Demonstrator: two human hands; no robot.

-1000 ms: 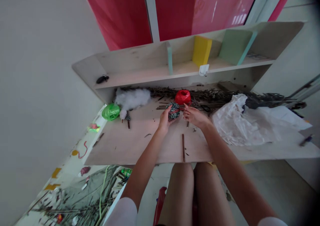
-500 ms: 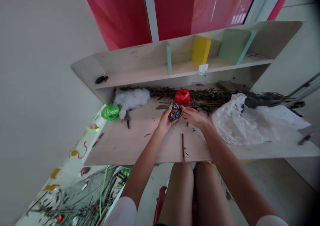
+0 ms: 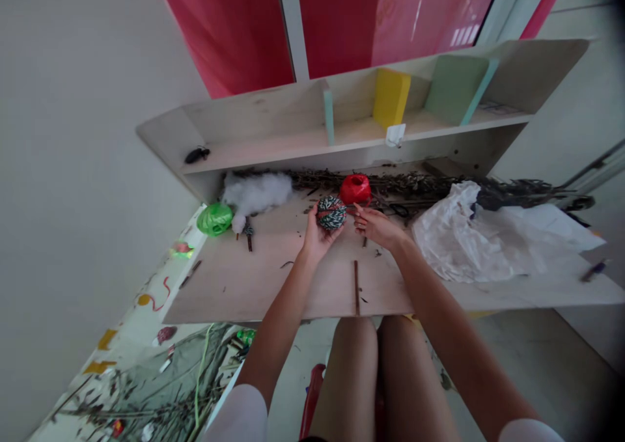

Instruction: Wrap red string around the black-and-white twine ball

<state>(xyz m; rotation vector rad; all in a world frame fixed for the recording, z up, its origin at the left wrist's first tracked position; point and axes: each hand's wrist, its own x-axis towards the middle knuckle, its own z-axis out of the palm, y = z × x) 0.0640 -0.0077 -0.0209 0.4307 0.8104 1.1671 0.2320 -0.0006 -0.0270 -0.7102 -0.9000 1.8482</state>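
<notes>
The left hand (image 3: 317, 237) hides the bottom of the striped ball of string (image 3: 331, 213). The white bag (image 3: 469, 234) covers part of the long bunch of twigs (image 3: 390, 183). The black thing (image 3: 197, 155) on the shelf (image 3: 293, 139) is too small to tell what it is. The bottom edge cuts off the white sleeves (image 3: 239, 416) and the pile of sticks (image 3: 146, 390), and tiny bits in that pile are too small to tell. A leg (image 3: 344, 383) hides most of the red seat (image 3: 312, 396). The top edge cuts off the red doors (image 3: 234, 25).
</notes>
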